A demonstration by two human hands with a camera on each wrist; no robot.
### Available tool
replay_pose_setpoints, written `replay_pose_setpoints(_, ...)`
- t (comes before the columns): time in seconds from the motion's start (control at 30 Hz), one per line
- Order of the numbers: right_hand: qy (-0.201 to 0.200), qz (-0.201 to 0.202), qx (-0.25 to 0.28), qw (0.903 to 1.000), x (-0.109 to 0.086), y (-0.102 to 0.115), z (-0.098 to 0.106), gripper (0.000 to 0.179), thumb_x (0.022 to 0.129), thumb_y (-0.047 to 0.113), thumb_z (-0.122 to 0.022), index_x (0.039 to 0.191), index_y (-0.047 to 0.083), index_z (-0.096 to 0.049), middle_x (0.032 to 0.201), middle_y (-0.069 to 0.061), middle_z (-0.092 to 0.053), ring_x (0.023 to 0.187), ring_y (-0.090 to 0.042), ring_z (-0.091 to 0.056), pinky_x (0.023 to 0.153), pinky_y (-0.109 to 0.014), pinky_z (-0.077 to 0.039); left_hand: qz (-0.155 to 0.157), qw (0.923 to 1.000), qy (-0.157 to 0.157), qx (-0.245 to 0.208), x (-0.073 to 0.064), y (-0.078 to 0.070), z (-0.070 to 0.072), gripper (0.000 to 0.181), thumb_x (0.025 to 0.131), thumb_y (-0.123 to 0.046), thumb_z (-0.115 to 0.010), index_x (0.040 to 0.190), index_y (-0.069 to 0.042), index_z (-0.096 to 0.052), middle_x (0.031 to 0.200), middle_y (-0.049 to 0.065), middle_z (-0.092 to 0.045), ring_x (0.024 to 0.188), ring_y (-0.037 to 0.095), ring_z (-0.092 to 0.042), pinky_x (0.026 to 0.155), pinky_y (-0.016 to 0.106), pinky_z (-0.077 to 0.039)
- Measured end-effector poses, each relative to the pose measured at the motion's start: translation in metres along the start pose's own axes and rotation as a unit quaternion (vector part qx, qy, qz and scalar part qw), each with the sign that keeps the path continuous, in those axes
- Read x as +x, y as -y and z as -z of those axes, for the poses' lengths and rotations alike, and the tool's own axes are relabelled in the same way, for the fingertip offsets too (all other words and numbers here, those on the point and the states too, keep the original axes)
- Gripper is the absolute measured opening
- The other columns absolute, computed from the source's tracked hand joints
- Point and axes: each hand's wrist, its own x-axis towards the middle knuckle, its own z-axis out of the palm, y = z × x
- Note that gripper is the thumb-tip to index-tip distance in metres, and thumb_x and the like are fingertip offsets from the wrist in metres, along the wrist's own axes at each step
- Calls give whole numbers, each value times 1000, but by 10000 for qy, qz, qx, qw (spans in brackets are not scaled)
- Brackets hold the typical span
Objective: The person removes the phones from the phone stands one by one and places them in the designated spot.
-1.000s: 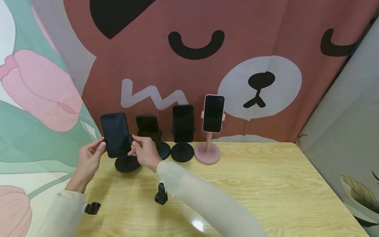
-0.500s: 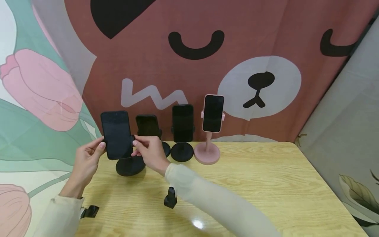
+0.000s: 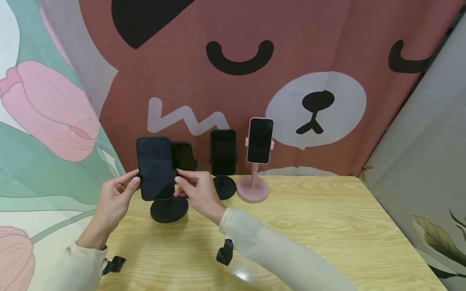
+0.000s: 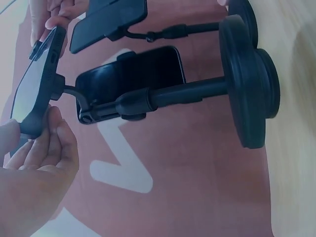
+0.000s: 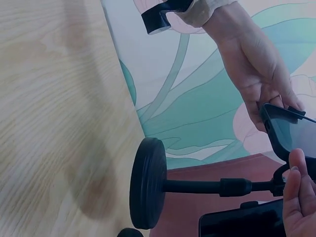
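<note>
A dark-screened smartphone (image 3: 156,167) sits in the clamp of a black phone stand (image 3: 169,212) with a round base. My left hand (image 3: 114,198) grips the left side, thumb in front and fingers behind, as the left wrist view shows. On the opposite side, my right hand (image 3: 200,190) pinches the clamp at the phone's edge. The stand's thin pole (image 4: 187,94) runs from behind the phone to its base. Whether the base (image 5: 148,182) touches the table cannot be told.
Right behind stands another black-held phone (image 3: 183,155), partly covered by the front phone and right hand. Farther right are a third phone (image 3: 223,151) on a black stand and one (image 3: 260,139) on a pink stand (image 3: 252,189). A printed curtain (image 3: 174,81) hangs behind the wooden table (image 3: 313,226).
Both hands have moved right and slightly nearer with the phone and its stand, whose base moved along. The front phone now overlaps the one behind it. The other stands have stayed put.
</note>
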Motion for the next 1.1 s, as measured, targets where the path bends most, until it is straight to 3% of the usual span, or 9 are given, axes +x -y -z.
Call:
replay_pose_setpoints(0.23, 38, 69, -104, 9999, -6, 3, 11, 38, 100, 11, -63, 136, 0, -62, 91, -30, -73, 80, -38, -74, 72, -22, -60, 65, 9998, 128, -110, -1, -7, -8, 45, 105, -11, -53, 136, 22, -48, 105, -28, -71, 98, -10, -69, 88, 5, -49)
replay_pose_setpoints(0.53, -99, 127, -39, 9999, -15, 5, 26, 36, 99, 10, -64, 134, 1, -64, 88, -31, -73, 75, -33, -75, 73, -27, -62, 95, 9993, 186, 323, 0, -15, -22, 42, 105, -12, -54, 135, 17, -54, 102, -34, -65, 98, -16, -64, 88, 2, -46)
replay_pose_setpoints(0.83, -213, 17, -210, 9996, -29, 7, 46, 36, 98, 10, -66, 133, 3, -66, 86, -28, -74, 76, -31, -75, 78, -41, -63, 96, 9997, 200, 52, -1, -23, -45, 36, 104, -6, -55, 132, 17, -57, 100, -33, -66, 92, -12, -66, 85, 5, -49)
replay_pose_setpoints(1.1, -164, -35, -44, 9998, -39, 4, 63, 38, 99, 7, -64, 136, 1, -63, 93, -34, -71, 76, -24, -75, 77, -24, -61, -6, 9988, 356, -323, -3, -25, -62, 36, 104, -4, -54, 131, 19, -56, 96, -27, -72, 93, -10, -69, 87, 7, -51)
